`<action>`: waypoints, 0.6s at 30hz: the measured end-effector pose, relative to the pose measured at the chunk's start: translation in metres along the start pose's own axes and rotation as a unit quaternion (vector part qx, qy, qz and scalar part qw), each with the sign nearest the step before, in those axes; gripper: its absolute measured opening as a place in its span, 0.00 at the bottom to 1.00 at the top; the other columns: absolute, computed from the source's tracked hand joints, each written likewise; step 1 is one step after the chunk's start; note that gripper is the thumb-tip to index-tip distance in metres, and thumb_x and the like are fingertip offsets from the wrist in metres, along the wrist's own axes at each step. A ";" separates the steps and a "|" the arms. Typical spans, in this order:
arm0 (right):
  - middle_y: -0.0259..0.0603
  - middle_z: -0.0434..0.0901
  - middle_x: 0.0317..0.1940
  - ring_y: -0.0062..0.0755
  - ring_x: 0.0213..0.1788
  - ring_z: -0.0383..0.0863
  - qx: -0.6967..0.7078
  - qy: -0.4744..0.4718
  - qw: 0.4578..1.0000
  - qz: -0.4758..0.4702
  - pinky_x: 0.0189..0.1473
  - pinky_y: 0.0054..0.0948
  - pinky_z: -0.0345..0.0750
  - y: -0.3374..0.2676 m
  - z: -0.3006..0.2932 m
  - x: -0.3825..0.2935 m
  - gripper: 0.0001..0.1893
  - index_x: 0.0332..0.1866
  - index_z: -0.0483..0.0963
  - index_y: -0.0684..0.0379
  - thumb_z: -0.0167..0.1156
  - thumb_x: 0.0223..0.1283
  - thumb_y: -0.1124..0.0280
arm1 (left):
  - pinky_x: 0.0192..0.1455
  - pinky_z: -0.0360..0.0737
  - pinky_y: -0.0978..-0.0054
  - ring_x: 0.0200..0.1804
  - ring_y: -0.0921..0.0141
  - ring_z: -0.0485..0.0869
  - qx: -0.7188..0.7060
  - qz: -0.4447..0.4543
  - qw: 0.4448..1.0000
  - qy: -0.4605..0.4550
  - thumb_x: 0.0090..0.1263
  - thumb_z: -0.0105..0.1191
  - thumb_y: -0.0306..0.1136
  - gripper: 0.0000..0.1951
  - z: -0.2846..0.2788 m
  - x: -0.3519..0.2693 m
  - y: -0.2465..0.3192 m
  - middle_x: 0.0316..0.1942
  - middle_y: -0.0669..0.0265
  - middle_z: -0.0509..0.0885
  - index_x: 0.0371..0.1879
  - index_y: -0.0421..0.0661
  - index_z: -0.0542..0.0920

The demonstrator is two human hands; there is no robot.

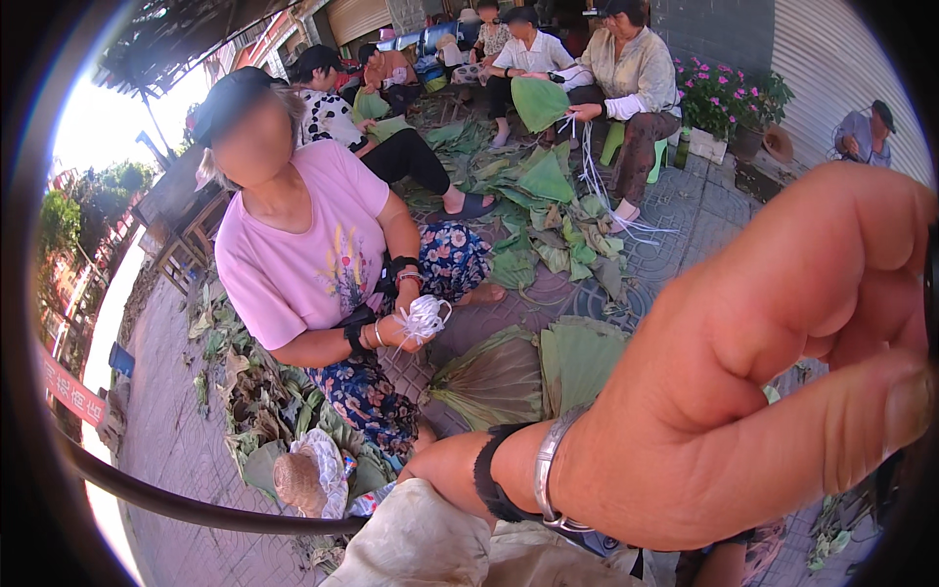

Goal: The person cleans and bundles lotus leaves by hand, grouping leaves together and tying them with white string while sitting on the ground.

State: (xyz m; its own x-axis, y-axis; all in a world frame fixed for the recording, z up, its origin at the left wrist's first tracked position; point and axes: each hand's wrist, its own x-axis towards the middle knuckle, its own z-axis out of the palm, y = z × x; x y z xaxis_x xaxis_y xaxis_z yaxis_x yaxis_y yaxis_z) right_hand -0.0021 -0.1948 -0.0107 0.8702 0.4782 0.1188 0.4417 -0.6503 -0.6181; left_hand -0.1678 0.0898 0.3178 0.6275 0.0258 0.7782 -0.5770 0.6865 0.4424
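My left hand (763,352) fills the right side, very near the camera, fingers curled above and thumb below. Its fingertips meet the dark right rim, so what they touch is hidden. A silver bracelet (546,462) and a black band (488,469) circle the wrist. My right hand is out of view. Behind my left wrist, dried leaves (491,374) folded like fans lie on the paving. Opposite, a person in a pink top (308,213) sits holding a bundle of white strips (425,317) in both hands.
Green leaves (543,176) cover much of the paving beyond. Several seated people handle leaves; one holds a large leaf (539,103) with white strips (590,169) hanging beside it. A straw hat (301,477) rests on leaves at lower left, above a dark curved bar (220,513).
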 end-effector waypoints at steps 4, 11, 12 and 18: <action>0.54 0.67 0.61 0.50 0.65 0.63 -0.009 0.002 1.000 0.000 0.67 0.40 0.58 -0.004 -0.003 0.005 0.26 0.61 0.66 0.66 0.51 0.64 0.58 | 0.39 0.72 0.80 0.38 0.79 0.74 0.000 0.008 1.000 0.008 0.68 0.52 0.31 0.20 0.003 0.003 0.005 0.38 0.68 0.74 0.57 0.44 0.64; 0.56 0.67 0.61 0.51 0.65 0.62 -0.063 0.013 0.998 0.006 0.68 0.39 0.56 0.010 -0.013 0.009 0.23 0.61 0.66 0.67 0.48 0.66 0.63 | 0.36 0.73 0.81 0.36 0.80 0.74 0.018 -0.001 0.999 0.031 0.72 0.47 0.31 0.16 -0.006 0.026 0.003 0.35 0.68 0.75 0.56 0.43 0.64; 0.52 0.69 0.59 0.50 0.63 0.65 0.031 0.022 0.999 -0.009 0.66 0.41 0.58 -0.030 -0.007 0.022 0.19 0.57 0.70 0.64 0.51 0.63 0.66 | 0.36 0.74 0.81 0.36 0.80 0.74 0.058 -0.014 0.996 0.058 0.73 0.47 0.31 0.15 -0.009 0.025 0.006 0.35 0.68 0.75 0.55 0.43 0.65; 0.51 0.68 0.61 0.48 0.65 0.64 -0.005 0.013 1.000 0.004 0.67 0.40 0.57 -0.022 -0.013 0.021 0.20 0.59 0.69 0.63 0.51 0.64 0.67 | 0.40 0.73 0.79 0.38 0.80 0.74 0.237 -0.238 0.935 0.112 0.73 0.48 0.31 0.10 -0.060 -0.018 -0.077 0.34 0.72 0.76 0.48 0.41 0.73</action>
State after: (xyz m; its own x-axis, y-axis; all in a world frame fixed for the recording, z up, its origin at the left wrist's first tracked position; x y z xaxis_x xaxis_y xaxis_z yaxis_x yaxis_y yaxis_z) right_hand 0.0088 -0.1776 0.0154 0.8789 0.4575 0.1347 0.4371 -0.6597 -0.6113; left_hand -0.1031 0.0801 0.2434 0.9355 -0.0138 0.3530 -0.3374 0.2611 0.9044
